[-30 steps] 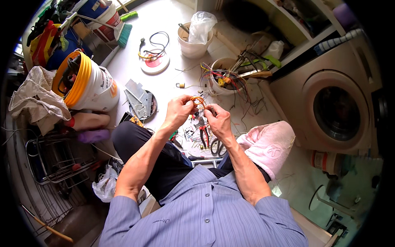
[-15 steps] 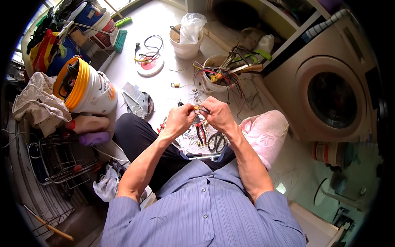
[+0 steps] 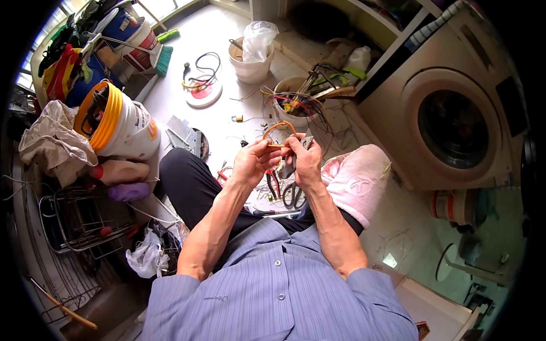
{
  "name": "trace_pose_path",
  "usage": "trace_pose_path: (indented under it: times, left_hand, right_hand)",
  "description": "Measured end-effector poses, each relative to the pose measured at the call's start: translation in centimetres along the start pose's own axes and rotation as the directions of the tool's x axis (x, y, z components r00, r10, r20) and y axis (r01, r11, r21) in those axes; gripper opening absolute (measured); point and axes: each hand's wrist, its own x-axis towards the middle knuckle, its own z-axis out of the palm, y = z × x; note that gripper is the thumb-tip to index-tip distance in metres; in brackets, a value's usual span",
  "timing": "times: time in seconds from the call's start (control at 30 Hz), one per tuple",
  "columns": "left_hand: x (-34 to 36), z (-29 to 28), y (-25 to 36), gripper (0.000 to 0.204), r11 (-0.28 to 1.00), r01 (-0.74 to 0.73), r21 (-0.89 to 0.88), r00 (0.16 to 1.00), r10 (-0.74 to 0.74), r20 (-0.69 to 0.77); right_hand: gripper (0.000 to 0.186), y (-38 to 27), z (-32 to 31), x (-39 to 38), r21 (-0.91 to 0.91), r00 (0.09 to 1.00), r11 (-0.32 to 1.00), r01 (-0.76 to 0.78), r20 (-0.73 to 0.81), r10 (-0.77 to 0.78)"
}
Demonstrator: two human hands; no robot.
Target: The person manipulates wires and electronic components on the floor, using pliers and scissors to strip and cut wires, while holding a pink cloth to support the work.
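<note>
A looped orange wire (image 3: 279, 125) runs between my two hands above the floor. My left hand (image 3: 252, 163) pinches one part of it between thumb and fingers. My right hand (image 3: 307, 163) is closed round a flat grey metal tool (image 3: 307, 140), whose exact kind I cannot make out, and its thumb and fingertips meet the wire. Below my hands, red-handled pliers (image 3: 273, 183) and black-handled scissors (image 3: 293, 196) lie among scattered wire scraps between my legs. A pink towel (image 3: 359, 181) covers my right knee.
Ahead stands a bucket of wires and tools (image 3: 290, 108), with a white bucket (image 3: 250, 68) behind it. A washing machine (image 3: 392, 113) is at right. At left are a yellow-and-white bucket (image 3: 133, 133) and a wire rack (image 3: 79, 219). A dustpan (image 3: 182, 136) lies near my left knee.
The orange wire now forms an open loop above my hands. My right hand has turned, showing the grey tool upright in it. Both hands sit slightly lower.
</note>
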Motion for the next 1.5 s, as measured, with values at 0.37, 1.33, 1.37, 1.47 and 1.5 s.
trace_pose_path:
  times: [0.37,1.33,1.37,1.47,1.5]
  left_hand:
    - [-1.2,0.2,2.3,0.017,0.938,-0.109,0.328,0.941,-0.009,0.338]
    - [-3.0,2.4,-1.7,0.044,0.794,-0.273,0.542,0.949,0.313,0.019]
    - [-3.2,2.5,-1.8,0.05,0.714,-0.308,0.629,0.934,0.354,0.056]
    - [-3.6,2.7,-2.3,0.06,0.293,-0.324,0.9,0.886,0.429,0.179]
    - [-3.8,3.0,-2.4,0.057,0.253,-0.331,0.909,0.871,0.452,0.192]
  right_hand:
    - [0.008,-0.7,-2.1,-1.3,-0.293,0.985,0.956,-0.013,0.16,0.063]
    - [0.011,-4.7,-3.2,-2.6,0.137,0.969,0.988,-0.067,0.244,0.032]
    - [0.011,-4.8,-3.0,-2.7,0.109,0.978,0.994,-0.026,0.209,0.003]
    - [0.012,-4.4,-2.9,-2.7,0.04,0.993,0.998,0.052,0.104,-0.056]
    - [0.012,-4.2,-2.9,-2.7,0.02,0.995,0.997,0.069,0.068,-0.071]
